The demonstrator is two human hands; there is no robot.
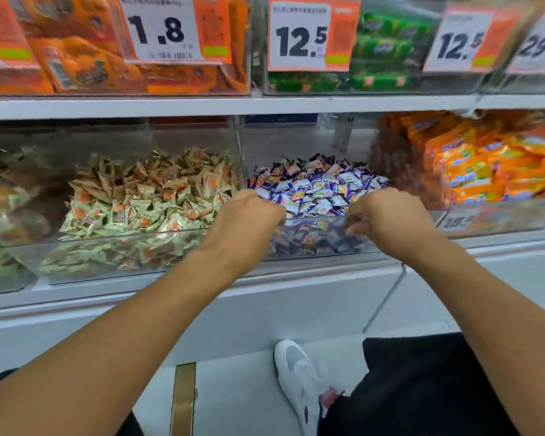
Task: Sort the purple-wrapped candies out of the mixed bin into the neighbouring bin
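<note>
A clear bin (324, 121) in the middle of the shelf holds a heap of purple-wrapped candies (318, 184). To its left a second clear bin (114, 272) holds gold-and-cream wrapped candies (151, 196). My left hand (249, 212) hangs over the front left corner of the purple bin, fingers curled downward and hidden from view. Over the bin's front right part is my right hand (387, 215), its fingers also curled down over the front wall. Whether either hand holds a candy is hidden.
Orange snack packs (485, 158) fill the bin at the right. The upper shelf carries orange packs (85, 61), green packs (384, 42) and price cards (299, 33). Below, on the floor, are my white shoe (299, 372) and black trousers (422, 388).
</note>
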